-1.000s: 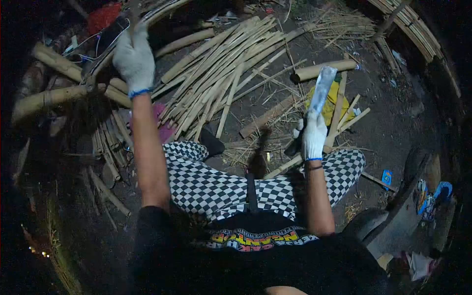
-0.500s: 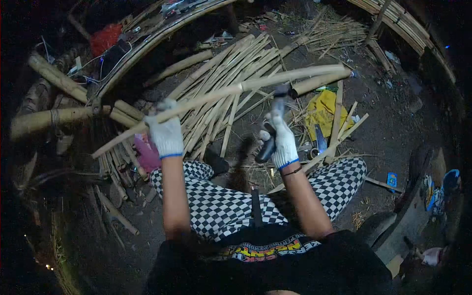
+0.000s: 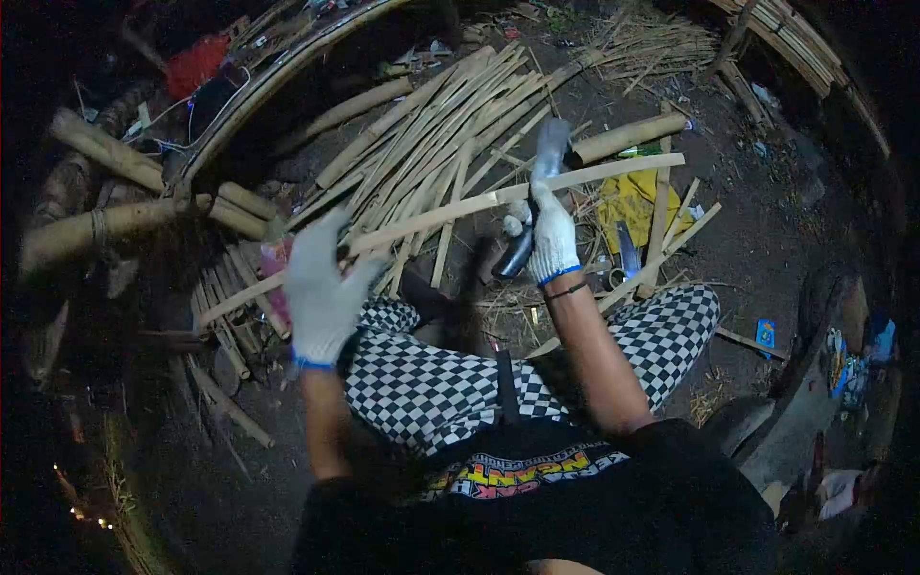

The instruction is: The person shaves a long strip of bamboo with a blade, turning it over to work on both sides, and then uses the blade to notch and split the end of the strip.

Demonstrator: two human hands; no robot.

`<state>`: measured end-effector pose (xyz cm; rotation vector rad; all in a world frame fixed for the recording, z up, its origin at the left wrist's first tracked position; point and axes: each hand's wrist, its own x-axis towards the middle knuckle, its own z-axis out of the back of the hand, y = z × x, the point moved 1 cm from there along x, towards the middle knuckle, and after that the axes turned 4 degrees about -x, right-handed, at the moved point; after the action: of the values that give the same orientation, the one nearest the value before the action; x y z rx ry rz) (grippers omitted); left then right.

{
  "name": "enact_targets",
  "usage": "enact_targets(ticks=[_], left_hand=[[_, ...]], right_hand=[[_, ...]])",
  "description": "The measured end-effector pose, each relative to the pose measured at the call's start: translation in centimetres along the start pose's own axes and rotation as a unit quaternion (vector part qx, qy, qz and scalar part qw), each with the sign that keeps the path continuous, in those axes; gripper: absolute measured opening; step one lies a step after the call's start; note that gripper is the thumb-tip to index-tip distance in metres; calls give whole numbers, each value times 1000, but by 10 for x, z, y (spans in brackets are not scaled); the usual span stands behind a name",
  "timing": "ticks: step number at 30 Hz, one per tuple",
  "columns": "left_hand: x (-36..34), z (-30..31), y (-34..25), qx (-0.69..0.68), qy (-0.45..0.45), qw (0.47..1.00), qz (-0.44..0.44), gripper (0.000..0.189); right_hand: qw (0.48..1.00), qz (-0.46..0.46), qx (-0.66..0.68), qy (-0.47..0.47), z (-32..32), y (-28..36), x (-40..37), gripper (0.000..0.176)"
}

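A long split bamboo strip (image 3: 431, 218) slants across in front of me, its left end low and its right end high. My left hand (image 3: 324, 292), in a white knit glove and slightly blurred, has its fingers spread and overlaps the strip's left part. My right hand (image 3: 551, 235), gloved the same way, is closed round a knife with a dark handle (image 3: 516, 257). Its broad grey blade (image 3: 552, 146) points away from me. The strip crosses right at the top of this hand, against the base of the blade.
A pile of bamboo strips (image 3: 431, 134) lies on the ground ahead. A yellow cloth (image 3: 628, 206) and another blade (image 3: 628, 251) lie to the right. Thick bamboo poles (image 3: 105, 230) stand out at the left. My crossed legs in checkered trousers (image 3: 422, 379) are below my hands.
My left hand has let go of the bamboo strip and opened, moving slightly nearer to me. The strip now lies lower, across my right hand, its face turned more toward me.
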<state>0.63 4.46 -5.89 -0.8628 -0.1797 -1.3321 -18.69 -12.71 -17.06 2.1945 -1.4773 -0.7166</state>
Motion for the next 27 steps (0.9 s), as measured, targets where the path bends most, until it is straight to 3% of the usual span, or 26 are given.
enact_targets(ticks=[1,2,3,4,7,9,10,12,13,14,15,17,18,20,21,23,25,27], left_hand=[[8,-4,-8,179,-54,960,-209,37],[9,-9,-4,180,-53,961,-201,37],[9,-20,6,126,110,982,-88,34],[8,-30,14,66,268,961,24,32],[-2,-37,31,-5,323,943,81,33],[-12,-37,38,22,290,954,72,33],[-13,-35,41,20,285,953,102,34],[-15,-33,44,18,276,952,133,34],[-17,-32,44,37,267,952,145,33],[-20,-31,44,57,261,951,158,33],[-23,-32,43,59,262,950,161,33],[-29,-39,40,112,237,952,157,31],[-33,-44,41,114,246,957,107,28],[-35,-43,22,108,234,961,99,27],[-36,-44,14,100,221,966,92,26],[-41,-48,9,92,205,972,65,29],[-50,-48,5,119,214,953,181,34],[-62,-55,14,81,189,966,155,37]], right_hand=[[1000,-14,3,9,-1,-4,-1,16],[1000,-20,-2,10,-1,-8,-5,16],[1000,-28,-11,9,-2,-11,-7,16],[999,-32,-17,9,-3,-13,-7,16],[999,-23,-16,31,6,-15,0,15],[995,4,-57,-78,12,-13,-8,8],[985,45,-117,-122,12,-14,-13,9],[961,98,-243,-87,11,-14,-26,18],[937,116,-323,-61,6,-12,-35,22],[723,322,-602,-100,10,-20,-31,28],[702,330,-631,-25,12,-24,-37,22],[633,299,-710,78,-10,-19,-60,26],[597,295,-738,106,-15,-23,-62,27],[527,269,-792,152,-23,-31,-64,28],[528,269,-791,152,-22,-35,-63,28],[482,267,-813,187,-23,-40,-58,27],[474,317,-803,174,-11,-36,-40,21],[490,280,-815,129,2,-33,-18,22]])
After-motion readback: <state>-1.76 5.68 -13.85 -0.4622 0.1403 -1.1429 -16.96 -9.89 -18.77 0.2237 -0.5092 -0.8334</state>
